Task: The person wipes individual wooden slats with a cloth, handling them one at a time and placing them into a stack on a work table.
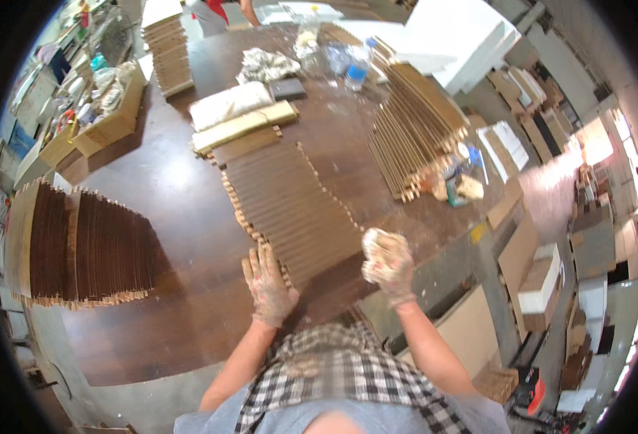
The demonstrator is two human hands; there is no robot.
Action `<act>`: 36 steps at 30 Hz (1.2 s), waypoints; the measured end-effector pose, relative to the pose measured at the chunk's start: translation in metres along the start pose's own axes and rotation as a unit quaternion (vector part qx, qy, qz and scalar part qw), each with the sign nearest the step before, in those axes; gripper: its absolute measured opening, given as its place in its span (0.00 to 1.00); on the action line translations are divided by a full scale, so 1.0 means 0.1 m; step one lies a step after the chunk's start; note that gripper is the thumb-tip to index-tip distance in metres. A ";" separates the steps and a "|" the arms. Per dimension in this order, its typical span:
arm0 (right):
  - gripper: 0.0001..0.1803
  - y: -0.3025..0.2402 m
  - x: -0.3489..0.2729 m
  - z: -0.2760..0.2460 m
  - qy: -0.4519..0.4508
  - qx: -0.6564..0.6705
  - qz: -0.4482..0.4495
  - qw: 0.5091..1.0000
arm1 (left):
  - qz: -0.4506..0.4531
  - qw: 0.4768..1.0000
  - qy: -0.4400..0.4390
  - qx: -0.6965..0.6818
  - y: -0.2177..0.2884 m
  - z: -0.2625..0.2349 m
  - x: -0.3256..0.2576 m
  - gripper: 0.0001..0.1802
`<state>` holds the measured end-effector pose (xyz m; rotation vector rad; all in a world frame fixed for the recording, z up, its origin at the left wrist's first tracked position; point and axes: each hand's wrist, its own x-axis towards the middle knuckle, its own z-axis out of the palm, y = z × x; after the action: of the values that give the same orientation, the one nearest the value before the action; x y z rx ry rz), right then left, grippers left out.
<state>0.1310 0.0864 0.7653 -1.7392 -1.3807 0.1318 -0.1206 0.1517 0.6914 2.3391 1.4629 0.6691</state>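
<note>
A row of brown wooden strips (293,213) lies side by side on the dark brown table in front of me, their pale notched ends forming both side edges. My left hand (270,286), in a thin stained glove, rests at the near left corner of the row. Its fingers are stretched out and it holds nothing. Beside the near right corner, my right hand (395,271), gloved too, is closed around a crumpled white rag (371,246). Part of the rag is hidden by the fingers.
Stacked brown boards (109,242) stand at the left, more (416,130) at the right. Beyond the row are a wrapped white bundle (230,105), a crumpled cloth (267,65) and a plastic bottle (357,72). A cardboard box (113,130) sits far left. Another person (210,16) stands behind.
</note>
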 end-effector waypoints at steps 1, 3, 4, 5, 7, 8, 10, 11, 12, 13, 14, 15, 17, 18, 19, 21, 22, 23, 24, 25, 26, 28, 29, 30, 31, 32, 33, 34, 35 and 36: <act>0.16 -0.12 0.00 0.10 -0.016 -0.002 -0.063 0.998 | -0.002 1.000 -0.004 0.003 0.03 -0.01 -0.09 0.57; 0.18 0.06 -0.13 0.28 -0.098 -0.042 -0.092 0.990 | 0.003 1.000 0.017 0.008 0.06 0.00 0.00 0.58; 0.18 0.24 -0.16 0.28 -0.078 -0.014 -0.103 0.992 | 0.002 1.000 0.025 0.005 0.05 0.04 0.01 0.59; 0.15 0.27 -0.08 0.25 -0.028 -0.013 -0.094 0.995 | -0.002 1.000 0.027 0.007 0.01 0.06 0.01 0.59; 0.10 0.75 -0.07 -0.03 -0.029 0.001 0.098 0.995 | 0.003 1.000 0.017 -0.002 0.01 0.07 0.01 0.59; 0.09 1.05 -0.12 -0.23 -0.054 0.109 0.219 0.968 | 0.001 1.000 0.023 -0.013 0.05 0.05 0.02 0.60; 0.06 1.26 0.00 -0.58 -0.047 0.241 0.315 0.917 | -0.002 1.000 0.025 -0.002 0.06 0.01 0.03 0.60; 0.05 1.18 0.08 -0.78 -0.013 0.263 0.308 0.914 | -0.005 1.000 0.024 -0.002 0.01 0.02 -0.01 0.60; 0.05 1.31 0.14 -0.96 0.036 0.257 0.314 0.913 | 0.008 0.999 0.029 0.010 -0.04 0.09 -0.03 0.61; 0.05 1.22 0.34 -1.16 0.085 0.233 0.293 0.923 | 0.014 0.998 0.055 -0.014 0.03 0.03 -0.01 0.63; 0.06 1.23 0.55 -1.36 0.116 0.191 0.239 0.945 | 0.019 0.998 0.062 -0.016 0.04 0.04 0.00 0.63; 0.07 1.31 0.77 -1.56 0.146 0.149 0.187 0.960 | 0.025 0.997 0.067 -0.015 0.03 0.06 0.00 0.63; 0.10 1.53 1.24 -1.83 0.200 0.099 0.023 0.975 | 0.040 0.997 0.067 -0.009 0.04 0.11 0.05 0.63; 0.12 1.37 1.49 -1.88 0.181 0.053 0.054 0.980 | 0.040 0.997 0.068 0.002 0.04 0.10 0.04 0.63; 0.14 1.18 1.72 -1.91 0.160 0.007 0.083 0.984 | 0.037 0.997 0.071 -0.004 0.06 0.07 0.03 0.63; 0.14 1.31 2.12 -1.79 0.156 -0.141 -0.101 0.972 | 0.033 0.996 0.077 -0.016 0.09 0.02 0.04 0.62; 0.14 1.63 2.28 -1.70 0.149 -0.257 -0.203 0.933 | 0.050 0.995 0.088 0.000 0.10 0.02 0.07 0.61; 0.13 1.60 2.35 -1.54 0.090 -0.381 -0.274 0.878 | 0.052 0.994 0.094 -0.016 0.10 0.01 0.07 0.61; 0.13 1.57 2.35 -1.48 0.078 -0.377 -0.227 0.894 | 0.054 0.993 0.100 -0.032 0.11 0.00 0.07 0.60; 0.13 1.53 2.32 -1.44 0.064 -0.372 -0.180 0.908 | 0.056 0.992 0.106 -0.046 0.12 -0.01 0.07 0.60; 0.14 1.31 2.32 -1.41 0.038 -0.361 -0.171 0.916 | 0.043 0.992 0.113 -0.031 0.12 -0.03 0.01 0.59; 0.18 1.47 2.26 -1.47 0.020 -0.377 -0.176 0.909 | 0.045 0.995 0.077 -0.032 0.12 -0.04 0.08 0.60; 0.16 1.58 2.26 -1.48 0.005 -0.323 -0.144 0.935 | 0.045 0.997 0.060 -0.031 0.11 -0.03 0.10 0.60; 0.13 1.67 2.26 -1.51 -0.004 -0.272 -0.112 0.956 | 0.049 0.996 0.070 -0.012 0.10 -0.01 0.10 0.59; 0.12 1.56 2.29 -1.55 0.009 -0.346 -0.100 0.933 | 0.043 0.997 0.071 -0.008 0.09 0.00 0.07 0.59; 0.13 1.52 2.32 -1.58 -0.001 -0.317 -0.101 0.943 | 0.042 0.996 0.072 -0.007 0.09 0.00 0.07 0.59; 0.13 1.50 2.35 -1.59 -0.013 -0.286 -0.103 0.953 | 0.040 0.996 0.075 -0.003 0.09 -0.02 0.08 0.59; 0.15 1.52 2.35 -1.62 -0.019 -0.269 -0.134 0.954 | 0.043 0.996 0.079 -0.016 0.10 -0.04 0.09 0.60; 0.16 1.57 2.34 -1.67 -0.023 -0.252 -0.166 0.953 | 0.042 0.996 0.069 -0.033 0.14 -0.08 0.10 0.60; 0.17 1.68 2.30 -1.75 -0.003 -0.234 -0.157 0.960 | 0.033 0.997 0.055 -0.030 0.15 -0.13 0.10 0.60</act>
<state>0.4396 0.1807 0.8524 -1.8573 -1.7751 -0.3955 -0.1125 0.1545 0.7113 2.3476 1.3948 0.8596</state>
